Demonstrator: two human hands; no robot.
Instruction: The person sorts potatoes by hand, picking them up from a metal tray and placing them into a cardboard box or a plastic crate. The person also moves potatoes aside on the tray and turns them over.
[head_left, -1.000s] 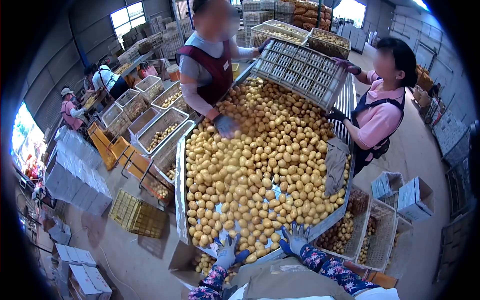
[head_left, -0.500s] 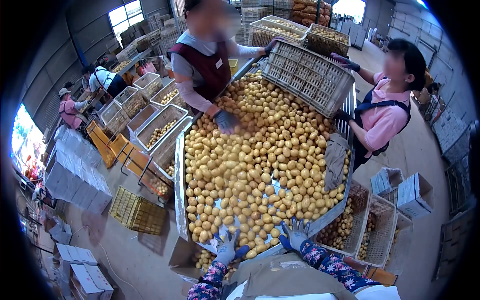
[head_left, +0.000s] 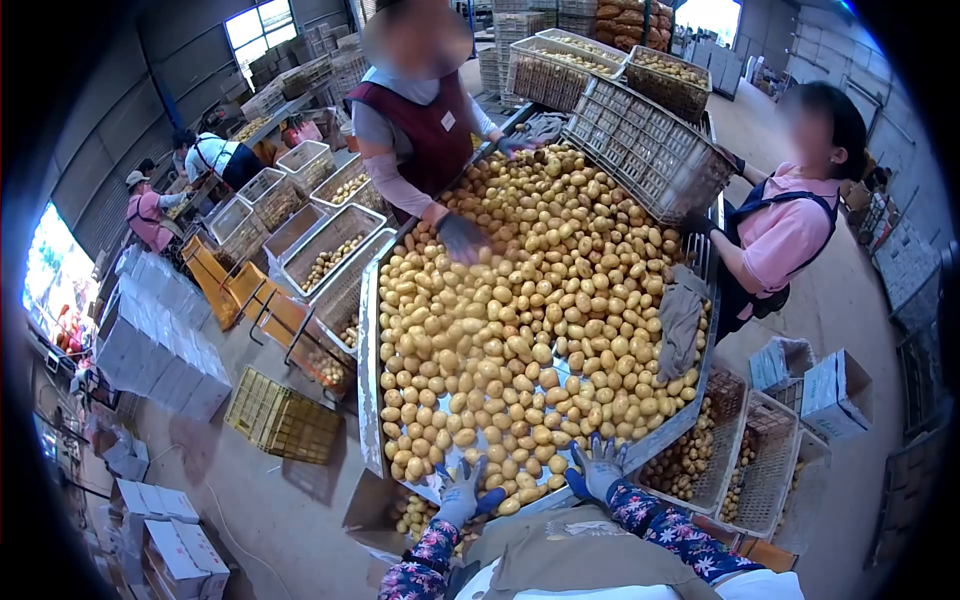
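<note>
A broad heap of potatoes (head_left: 520,300) covers the metal-sided sorting table (head_left: 369,400) in front of me. My left hand (head_left: 462,494), in a grey and blue glove, rests at the table's near edge with its fingers spread beside the closest potatoes. To its right, my right hand (head_left: 599,470), gloved the same way, lies at the near rim, fingers apart. Neither hand holds anything. A grey cloth (head_left: 684,322) lies on the potatoes along the right side.
A co-worker (head_left: 785,225) at the right holds a tilted plastic crate (head_left: 650,150) on the table's far right. Another person (head_left: 425,130) reaches over the heap from the left. Crates (head_left: 765,465) stand below the right rim; a yellow crate (head_left: 283,417) sits on the floor.
The tilted crate has shifted right, and the left co-worker's far hand has come off it and down to the table's far edge. My hands stay in place at the near rim.
</note>
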